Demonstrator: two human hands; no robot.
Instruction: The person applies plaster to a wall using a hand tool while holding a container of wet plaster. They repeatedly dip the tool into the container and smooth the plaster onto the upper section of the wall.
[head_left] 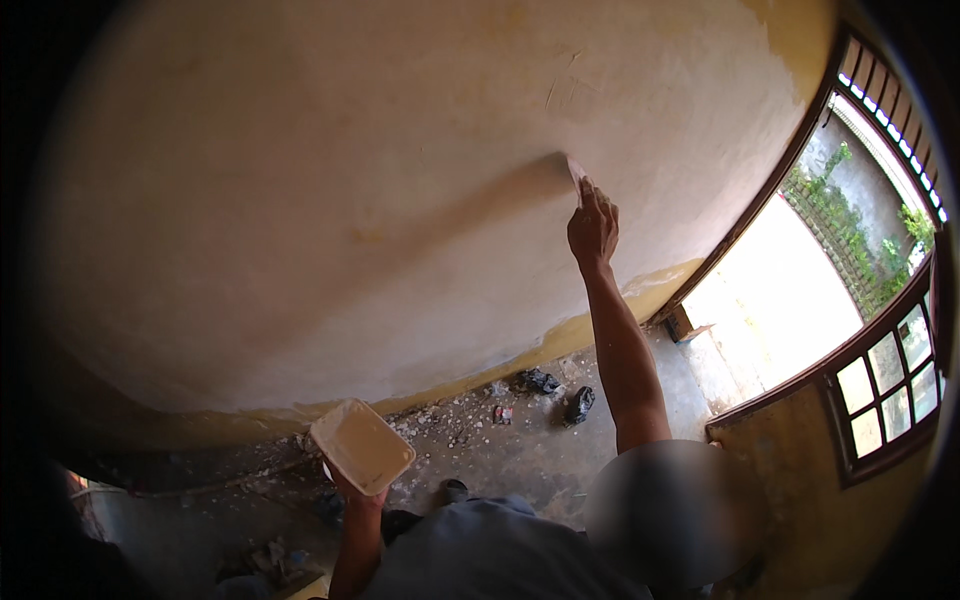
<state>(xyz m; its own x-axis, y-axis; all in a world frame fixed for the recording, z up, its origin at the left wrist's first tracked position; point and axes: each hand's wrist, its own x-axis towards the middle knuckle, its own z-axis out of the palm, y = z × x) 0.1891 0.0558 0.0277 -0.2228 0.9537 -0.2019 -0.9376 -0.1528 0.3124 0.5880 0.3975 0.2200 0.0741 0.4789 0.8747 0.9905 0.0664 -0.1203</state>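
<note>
High on the wall [300, 200], my right hand [593, 228] is closed around a putty knife [575, 172], its thin pale blade edge-on against the whitish surface. My right arm is stretched up and forward. Low on the left, my left hand [360, 492] grips a rectangular plastic tub [362, 447] from below. Inside the tub is a smooth beige paste, probably putty. The tub is held away from the wall, tilted so its opening shows. Most of the left fingers are hidden beneath it.
White flakes and rubble litter the grey floor [465, 430] along the wall's foot. Black crumpled plastic bags [580, 403] and a small red packet [503, 414] lie there. On the right are a bright open doorway [780, 300] and a paned window [893, 370]. A blurred round patch covers the lower right.
</note>
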